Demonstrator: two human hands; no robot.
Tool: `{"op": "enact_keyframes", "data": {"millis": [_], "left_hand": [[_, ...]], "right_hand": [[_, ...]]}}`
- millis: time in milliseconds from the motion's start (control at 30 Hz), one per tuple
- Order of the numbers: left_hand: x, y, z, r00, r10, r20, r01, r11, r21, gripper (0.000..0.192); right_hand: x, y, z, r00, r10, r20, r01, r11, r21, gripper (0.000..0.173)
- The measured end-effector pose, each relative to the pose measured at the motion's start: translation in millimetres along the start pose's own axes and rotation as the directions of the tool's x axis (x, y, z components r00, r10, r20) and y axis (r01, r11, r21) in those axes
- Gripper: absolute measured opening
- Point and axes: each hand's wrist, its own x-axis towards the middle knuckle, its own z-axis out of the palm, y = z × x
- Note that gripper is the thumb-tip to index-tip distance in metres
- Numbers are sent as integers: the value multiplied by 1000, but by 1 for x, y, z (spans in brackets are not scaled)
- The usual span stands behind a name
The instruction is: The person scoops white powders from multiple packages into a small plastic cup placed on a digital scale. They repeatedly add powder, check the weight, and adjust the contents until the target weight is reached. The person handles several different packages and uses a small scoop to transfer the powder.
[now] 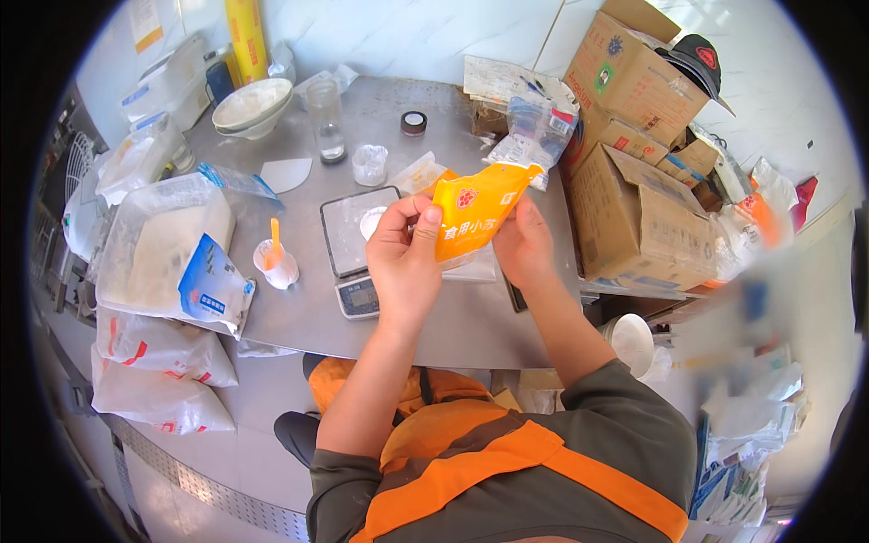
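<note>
My left hand (407, 254) pinches the left edge of a yellow plastic pouch (475, 212) between thumb and fingers. On the pouch's right side is my right hand (527, 241), its fingers partly hidden behind the pouch. Printed writing covers the front, and the pouch is held tilted above the steel table (434, 332). Below and left of it lies a digital kitchen scale (356, 298), partly covered by my left hand. A small white container (371, 220) rests on its platform. Another yellow-and-clear packet (424, 175) lies behind the pouch.
Left of the scale stands a white cup (282, 273) with an orange spoon (274, 231). Farther left are a blue pouch (209, 288) and a plastic bin (108, 285) of pale powder. A glass jar (326, 115) and bowls (261, 102) stand behind. Cardboard boxes (611, 210) crowd the right.
</note>
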Motion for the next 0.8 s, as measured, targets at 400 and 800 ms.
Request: {"op": "enact_keyframes", "data": {"millis": [400,800], "left_hand": [[11,-26,0,995,88,-55,-63,930,363,34],[-50,5,-140,874,447,-189,-249,747,616,33]], "right_hand": [[81,-35,-83,954,-226,-195,207,972,-113,25],[176,-24,-280,713,-643,-280,70,462,-884,32]]}}
